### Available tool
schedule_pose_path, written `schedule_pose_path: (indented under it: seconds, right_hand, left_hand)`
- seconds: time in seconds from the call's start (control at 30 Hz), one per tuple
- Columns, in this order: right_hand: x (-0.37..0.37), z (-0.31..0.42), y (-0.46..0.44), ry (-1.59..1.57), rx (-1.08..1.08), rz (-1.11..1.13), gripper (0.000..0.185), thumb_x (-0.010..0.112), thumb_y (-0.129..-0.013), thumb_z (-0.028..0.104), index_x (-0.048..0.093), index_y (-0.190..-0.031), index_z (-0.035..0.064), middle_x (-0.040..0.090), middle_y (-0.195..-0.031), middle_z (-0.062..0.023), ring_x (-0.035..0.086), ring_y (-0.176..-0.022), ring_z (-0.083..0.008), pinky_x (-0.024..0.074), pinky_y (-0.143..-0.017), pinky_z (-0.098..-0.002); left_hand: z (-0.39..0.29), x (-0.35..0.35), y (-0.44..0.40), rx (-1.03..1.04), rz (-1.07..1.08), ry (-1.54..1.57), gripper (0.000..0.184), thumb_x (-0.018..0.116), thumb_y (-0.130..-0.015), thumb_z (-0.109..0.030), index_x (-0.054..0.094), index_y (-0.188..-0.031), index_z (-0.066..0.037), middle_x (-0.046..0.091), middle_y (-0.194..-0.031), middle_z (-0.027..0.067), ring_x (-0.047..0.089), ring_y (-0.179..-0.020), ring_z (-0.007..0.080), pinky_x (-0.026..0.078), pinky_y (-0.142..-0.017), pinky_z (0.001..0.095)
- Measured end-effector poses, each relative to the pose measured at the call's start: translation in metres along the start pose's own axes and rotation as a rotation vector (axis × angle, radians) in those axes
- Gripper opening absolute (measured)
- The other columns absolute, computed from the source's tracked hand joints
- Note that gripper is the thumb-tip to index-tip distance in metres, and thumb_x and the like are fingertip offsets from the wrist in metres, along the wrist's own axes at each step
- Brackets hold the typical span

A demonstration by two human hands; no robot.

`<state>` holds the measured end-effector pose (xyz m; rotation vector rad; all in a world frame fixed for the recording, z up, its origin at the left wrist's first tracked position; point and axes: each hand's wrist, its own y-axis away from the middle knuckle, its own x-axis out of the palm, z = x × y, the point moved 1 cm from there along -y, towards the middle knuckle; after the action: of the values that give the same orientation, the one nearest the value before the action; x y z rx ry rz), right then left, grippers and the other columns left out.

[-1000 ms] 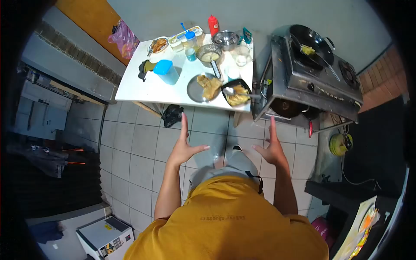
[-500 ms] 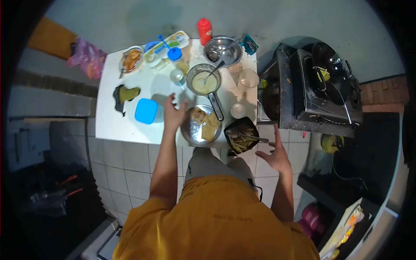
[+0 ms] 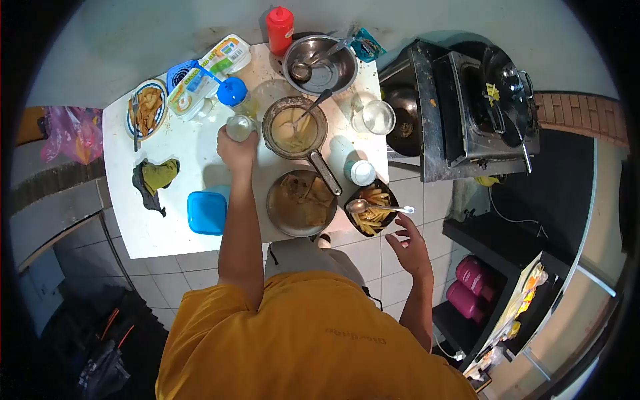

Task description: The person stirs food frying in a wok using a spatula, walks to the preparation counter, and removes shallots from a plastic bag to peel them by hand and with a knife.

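My left hand (image 3: 238, 151) is wrapped round a small clear glass (image 3: 240, 127) on the white table (image 3: 160, 233). Just right of it sits a pan with pale batter (image 3: 293, 128) and a spoon in it. My right hand (image 3: 409, 251) is apart from everything, its fingers spread, near a black bowl of fries (image 3: 373, 217) with a spoon across it. Between the hands lies a round metal plate (image 3: 287, 212) with folded flat pieces of food. A lidded blue container (image 3: 207, 213) stands left of my left forearm.
At the back are a red bottle (image 3: 280, 32), a metal bowl (image 3: 320, 65) and a blue-lidded jug (image 3: 232, 91). Glasses (image 3: 378, 118) stand at the right side. A plate of fried food (image 3: 147, 111) is far left; a stove with a wok (image 3: 508, 100) is right.
The table now fills more of the view. My left hand has gone forward to the small glass and closed round it. My right hand has come closer to the bowl of fries, still spread.
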<state>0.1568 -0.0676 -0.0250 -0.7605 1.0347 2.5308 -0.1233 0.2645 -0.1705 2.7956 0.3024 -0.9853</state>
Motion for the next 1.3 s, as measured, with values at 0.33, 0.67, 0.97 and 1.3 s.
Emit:
schedule_pose_path:
  seconds: [0.33,0.67,0.97,1.3]
  right_hand:
    - [0.018,-0.071,0.102,-0.175,0.071,-0.166,0.06,0.071,-0.087,0.018,0.046,-0.14,0.0055,0.062,-0.122,-0.011,0.061,-0.102,-0.0216,0.0505,-0.082,-0.0326]
    - [0.05,-0.278,0.389,-0.464,0.241,-0.653,0.058,0.072,-0.086,0.021,0.048,-0.138,0.0068,0.062,-0.121,-0.0159,0.062,-0.098,-0.0269,0.0521,-0.082,-0.038]
    - [0.144,-0.416,0.684,-0.733,0.722,-1.481,0.05,0.069,-0.089,0.018,0.051,-0.133,0.0046,0.064,-0.114,-0.0131,0.063,-0.09,-0.018,0.0528,-0.074,-0.0318]
    - [0.198,-0.526,0.767,-1.05,1.103,-1.755,0.019,0.068,-0.09,0.017,0.067,-0.101,0.0009,0.066,-0.082,-0.003,0.058,-0.074,-0.009,0.047,-0.065,-0.0254]
  left_hand:
    - [-0.106,-0.051,0.09,0.499,-0.229,0.185,0.071,0.082,-0.065,-0.02,0.048,-0.123,0.003,0.054,-0.116,0.0209,0.048,-0.112,0.0388,0.039,-0.097,0.0491]
    - [-0.181,-0.019,0.448,0.919,0.337,0.553,0.074,0.084,-0.067,-0.02,0.046,-0.126,0.002,0.053,-0.12,0.0198,0.052,-0.112,0.0349,0.04,-0.099,0.0435]
    - [-0.177,-0.038,0.854,1.168,1.299,0.792,0.065,0.079,-0.076,-0.01,0.044,-0.129,0.002,0.056,-0.121,0.0131,0.056,-0.112,0.0209,0.043,-0.098,0.0336]
    - [-0.092,0.0,1.196,1.258,1.861,0.672,0.067,0.082,-0.07,-0.015,0.049,-0.125,0.0,0.056,-0.119,0.0134,0.057,-0.109,0.0248,0.045,-0.094,0.0367]
